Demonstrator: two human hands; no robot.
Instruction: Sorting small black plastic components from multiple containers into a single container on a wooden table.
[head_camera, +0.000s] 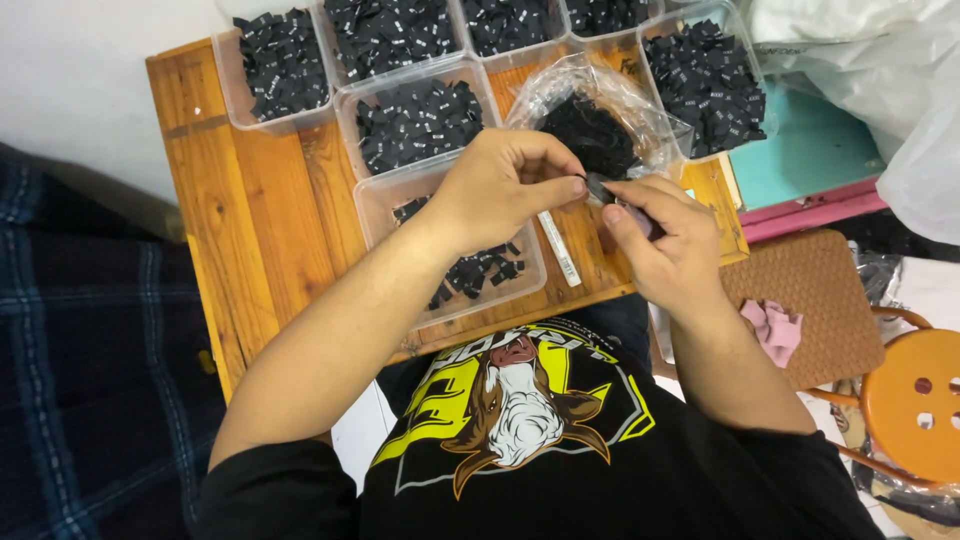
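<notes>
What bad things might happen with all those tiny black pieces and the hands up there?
1. The left hand and right hand pinch one small black label above the wooden table; it might slip and land in the wrong clear tub.
2. The open plastic bag of labels sits right beside the hands, so a nudge may spill it.
3. The tubs stand packed together and heaped, so pieces might mix.
</notes>
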